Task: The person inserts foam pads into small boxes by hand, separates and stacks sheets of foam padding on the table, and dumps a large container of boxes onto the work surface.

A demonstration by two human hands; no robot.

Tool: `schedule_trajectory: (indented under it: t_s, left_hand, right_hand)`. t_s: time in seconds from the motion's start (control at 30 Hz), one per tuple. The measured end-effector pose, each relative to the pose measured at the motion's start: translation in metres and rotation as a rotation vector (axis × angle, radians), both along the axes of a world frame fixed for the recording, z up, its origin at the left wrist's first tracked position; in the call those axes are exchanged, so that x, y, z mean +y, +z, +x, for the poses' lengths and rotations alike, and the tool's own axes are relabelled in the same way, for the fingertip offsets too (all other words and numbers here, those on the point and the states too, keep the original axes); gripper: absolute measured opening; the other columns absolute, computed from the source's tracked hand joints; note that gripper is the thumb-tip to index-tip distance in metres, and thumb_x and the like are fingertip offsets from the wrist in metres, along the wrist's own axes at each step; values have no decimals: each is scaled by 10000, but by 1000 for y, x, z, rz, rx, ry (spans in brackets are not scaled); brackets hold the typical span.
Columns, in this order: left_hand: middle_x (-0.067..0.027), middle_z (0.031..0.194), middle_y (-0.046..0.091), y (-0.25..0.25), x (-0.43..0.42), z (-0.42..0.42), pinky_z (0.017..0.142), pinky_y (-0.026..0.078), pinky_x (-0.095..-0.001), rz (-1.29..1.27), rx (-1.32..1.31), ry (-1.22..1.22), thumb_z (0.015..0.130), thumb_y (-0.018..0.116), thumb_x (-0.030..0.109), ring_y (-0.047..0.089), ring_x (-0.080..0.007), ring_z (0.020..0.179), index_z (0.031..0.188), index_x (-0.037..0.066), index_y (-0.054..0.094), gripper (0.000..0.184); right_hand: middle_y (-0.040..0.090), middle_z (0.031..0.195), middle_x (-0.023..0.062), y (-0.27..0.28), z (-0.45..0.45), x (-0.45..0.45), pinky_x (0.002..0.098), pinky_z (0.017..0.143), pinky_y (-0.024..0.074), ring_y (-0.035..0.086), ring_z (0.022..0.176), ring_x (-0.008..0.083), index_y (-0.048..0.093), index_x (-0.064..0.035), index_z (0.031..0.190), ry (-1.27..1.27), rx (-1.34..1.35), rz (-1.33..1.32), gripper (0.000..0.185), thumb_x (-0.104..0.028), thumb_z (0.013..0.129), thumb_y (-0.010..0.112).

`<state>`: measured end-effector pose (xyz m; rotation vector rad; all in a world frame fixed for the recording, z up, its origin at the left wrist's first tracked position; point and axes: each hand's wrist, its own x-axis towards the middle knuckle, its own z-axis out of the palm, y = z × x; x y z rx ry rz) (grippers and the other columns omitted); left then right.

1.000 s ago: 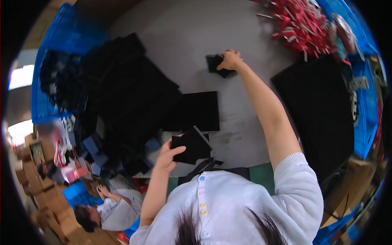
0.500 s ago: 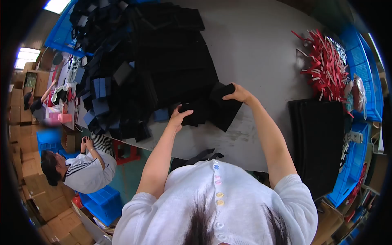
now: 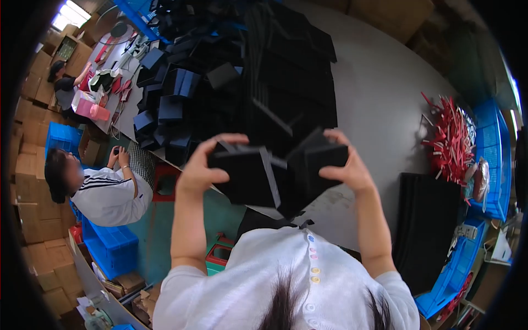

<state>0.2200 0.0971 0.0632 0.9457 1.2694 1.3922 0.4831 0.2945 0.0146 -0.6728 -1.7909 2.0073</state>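
My left hand [image 3: 204, 168] grips a folded black piece [image 3: 245, 173] with grey edges, thumb in front and fingers behind. On the other side, my right hand [image 3: 349, 165] is closed round a second black piece [image 3: 316, 170]. The two pieces meet or overlap in front of my chest, above the table's near edge; where one ends and the other begins is hard to tell. Behind them lies a wide stack of flat black sheets [image 3: 297, 82]. Many dark blue and black box-like pieces [image 3: 179, 82] are heaped to its left.
Red and white strips [image 3: 448, 137] lie on the grey table [image 3: 368, 82] at right, beside blue crates [image 3: 492, 159]. A black stack [image 3: 426, 220] stands at the near right. At left are a seated person [image 3: 107, 187], another person [image 3: 66, 85], and a blue crate [image 3: 110, 247].
My hands have risen closer to the camera, each with a black piece, and the pieces are now together. The view has swung, so the table's contents appear shifted.
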Motion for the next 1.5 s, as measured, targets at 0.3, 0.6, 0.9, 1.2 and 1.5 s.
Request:
schedule_trajectory:
  t_s: [0.3,0.6,0.9,1.2,1.5]
  left_hand:
    - [-94,1079,632,9,178,-211,859,514,-434,268,-473,362,816,701,154,612,-249,993,1105,49,572,334]
    - [-160,1112,622,-34,174,-267,859,479,-353,80,310,691,735,767,199,602,-245,994,1248,-52,526,619]
    - [-45,987,638,-84,-22,-163,806,473,-244,-1,133,792,872,622,119,585,-112,898,1091,17,639,242]
    - [-44,965,647,-141,-116,-53,768,487,-239,-189,-21,799,866,626,75,602,-101,871,1038,5,636,186]
    - [-48,987,652,-141,-162,-14,773,499,-253,-135,11,788,894,597,85,611,-112,895,1065,1,627,193]
  right_hand:
    - [602,1133,140,85,-224,168,352,906,486,595,1046,244,526,-15,1184,-186,101,-92,538,-173,740,786]
    - [591,1190,136,55,-209,167,309,934,431,561,1084,198,572,-17,1202,-678,40,742,441,-189,821,713]
    - [470,1251,168,-212,-66,-50,495,970,376,440,1168,374,413,-87,1264,-378,-956,875,785,-349,633,800]
    - [483,1245,195,-77,-113,-77,462,962,365,465,1145,379,470,-64,1183,-404,-122,1153,678,-162,588,780]
    - [552,1176,148,49,-179,-41,425,953,392,487,1123,337,523,-58,1189,-438,188,1312,512,-224,746,720]
